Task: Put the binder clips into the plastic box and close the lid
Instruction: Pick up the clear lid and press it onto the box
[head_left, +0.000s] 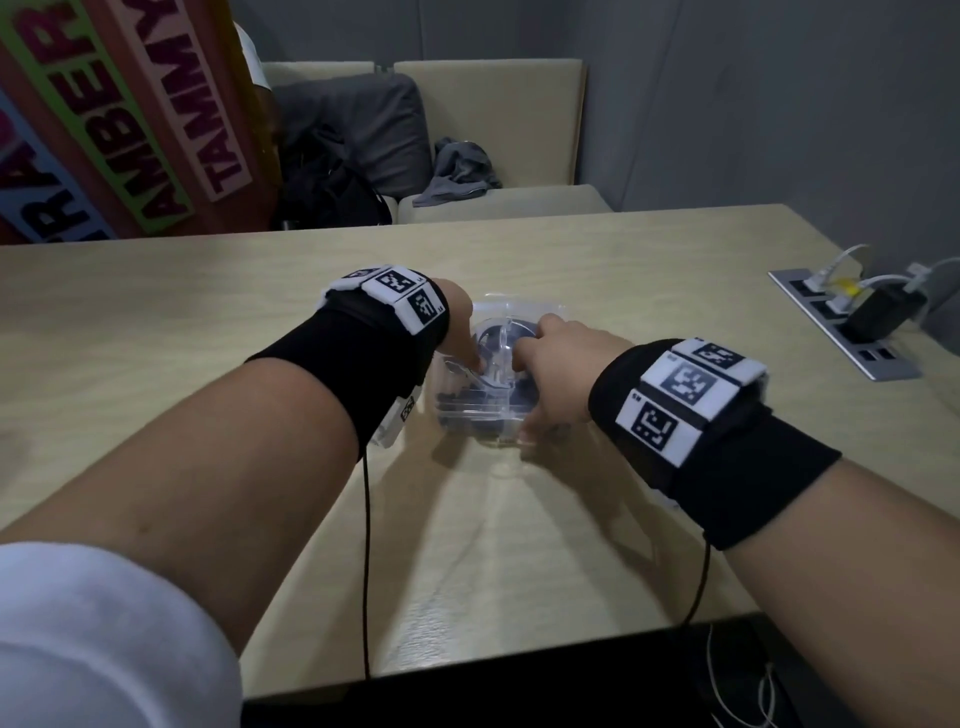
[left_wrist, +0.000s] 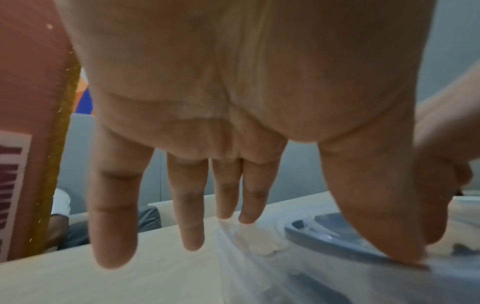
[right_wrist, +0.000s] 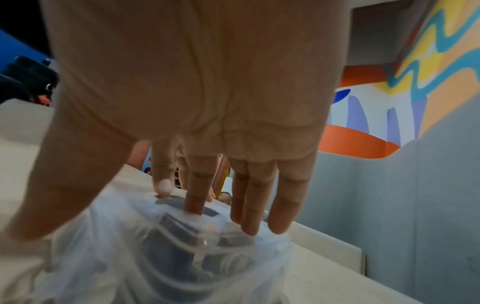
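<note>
On one table (head_left: 208, 322), one clear plastic box (head_left: 485, 415), dark binder clips (head_left: 457, 397) inside uncountable, two hands, left hand (head_left: 462, 332), right hand (head_left: 563, 364), straight fingers pressing its lid (head_left: 519, 314).

Looks like an office meeting booth: pale surface (head_left: 571, 249) with built-in power sockets (head_left: 841, 332), padded bench (head_left: 498, 202), bright wall mural (right_wrist: 415, 82).
</note>
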